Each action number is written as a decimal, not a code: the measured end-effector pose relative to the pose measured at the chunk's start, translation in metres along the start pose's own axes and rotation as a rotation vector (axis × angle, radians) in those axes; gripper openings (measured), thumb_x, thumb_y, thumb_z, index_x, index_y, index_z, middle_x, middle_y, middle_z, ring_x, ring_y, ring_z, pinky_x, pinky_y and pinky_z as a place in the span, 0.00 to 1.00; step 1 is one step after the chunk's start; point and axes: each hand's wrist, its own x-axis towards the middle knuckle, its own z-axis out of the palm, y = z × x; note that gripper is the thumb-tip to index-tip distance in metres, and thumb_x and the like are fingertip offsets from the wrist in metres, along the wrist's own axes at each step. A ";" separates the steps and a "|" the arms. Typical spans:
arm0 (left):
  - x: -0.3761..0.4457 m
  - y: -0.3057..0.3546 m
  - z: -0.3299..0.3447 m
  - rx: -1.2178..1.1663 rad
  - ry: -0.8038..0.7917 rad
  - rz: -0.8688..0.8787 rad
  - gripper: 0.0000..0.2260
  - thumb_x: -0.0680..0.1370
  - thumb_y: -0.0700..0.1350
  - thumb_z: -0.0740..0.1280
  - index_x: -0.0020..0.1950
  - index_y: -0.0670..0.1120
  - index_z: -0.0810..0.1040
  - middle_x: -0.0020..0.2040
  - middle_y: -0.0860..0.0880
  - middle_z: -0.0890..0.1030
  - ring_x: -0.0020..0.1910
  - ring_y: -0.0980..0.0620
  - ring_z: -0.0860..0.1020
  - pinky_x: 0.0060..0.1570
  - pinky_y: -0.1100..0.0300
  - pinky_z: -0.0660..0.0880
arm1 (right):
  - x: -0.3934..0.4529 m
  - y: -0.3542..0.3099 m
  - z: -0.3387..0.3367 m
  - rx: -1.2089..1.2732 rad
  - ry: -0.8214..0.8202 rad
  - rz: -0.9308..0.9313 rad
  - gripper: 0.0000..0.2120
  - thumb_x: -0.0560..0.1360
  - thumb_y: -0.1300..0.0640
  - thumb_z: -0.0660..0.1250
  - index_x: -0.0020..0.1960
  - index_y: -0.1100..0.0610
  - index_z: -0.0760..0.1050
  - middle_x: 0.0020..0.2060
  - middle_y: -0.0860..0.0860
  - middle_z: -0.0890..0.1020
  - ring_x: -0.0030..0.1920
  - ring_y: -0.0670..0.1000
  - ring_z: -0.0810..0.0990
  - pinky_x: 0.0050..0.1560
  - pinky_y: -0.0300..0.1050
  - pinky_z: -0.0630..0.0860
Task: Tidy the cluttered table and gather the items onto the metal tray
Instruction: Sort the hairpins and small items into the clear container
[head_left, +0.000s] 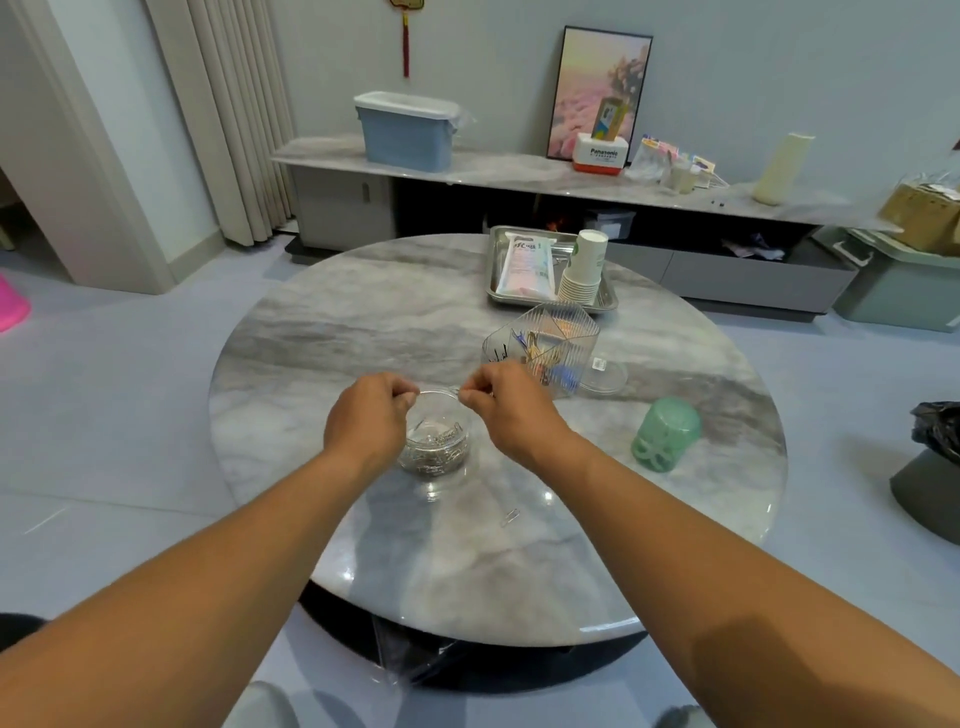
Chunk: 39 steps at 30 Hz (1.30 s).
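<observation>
Marble round table (322, 322), grey-veined, glossy. Both hands sit over a small clear jar (435, 441) near the table's middle; the jar has a heap of silver paper clips (434, 454) in its bottom. Left hand (366, 418) is at the jar's left rim, fingers curled, fingertips pinched together on something thin; can't tell what. Right hand (506, 402) is at the right rim, thumb and forefinger pinched on a small thin piece, probably a clip, too small to confirm. One loose paper clip (510, 516) lies on the table nearer the person, apart from the jar.

Just behind the right hand stands a clear ribbed organizer (563, 332) with pens and small coloured bits inside. A clear round lid (605, 375) lies flat beside it on the right. A green cup (666, 434) lies tipped on its side further right, well apart from the jar.

Metal tray (496, 249) sits at the far edge of the table. On it: a white and pink pack (524, 265) lying flat and a stack of paper cups (584, 270) leaning on their side next to it, touching the pack.
</observation>
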 end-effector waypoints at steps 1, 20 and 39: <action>0.002 -0.004 -0.002 0.001 0.000 -0.002 0.07 0.82 0.45 0.67 0.56 0.49 0.84 0.51 0.51 0.85 0.52 0.49 0.80 0.51 0.56 0.73 | 0.004 -0.003 0.003 -0.012 -0.042 -0.003 0.07 0.81 0.55 0.68 0.51 0.56 0.84 0.45 0.48 0.84 0.46 0.49 0.80 0.48 0.46 0.75; -0.079 0.028 0.075 0.316 -0.458 0.132 0.06 0.74 0.44 0.75 0.50 0.45 0.85 0.51 0.45 0.84 0.52 0.43 0.82 0.52 0.52 0.79 | -0.043 0.073 -0.010 0.155 -0.110 0.321 0.06 0.80 0.57 0.70 0.54 0.56 0.85 0.47 0.48 0.85 0.44 0.44 0.80 0.47 0.38 0.75; -0.001 -0.012 0.011 0.190 0.031 0.129 0.24 0.76 0.62 0.70 0.69 0.54 0.76 0.65 0.47 0.75 0.68 0.43 0.70 0.64 0.49 0.69 | -0.041 0.083 -0.006 0.066 0.019 0.332 0.10 0.81 0.57 0.66 0.59 0.55 0.83 0.52 0.49 0.85 0.54 0.49 0.82 0.50 0.36 0.72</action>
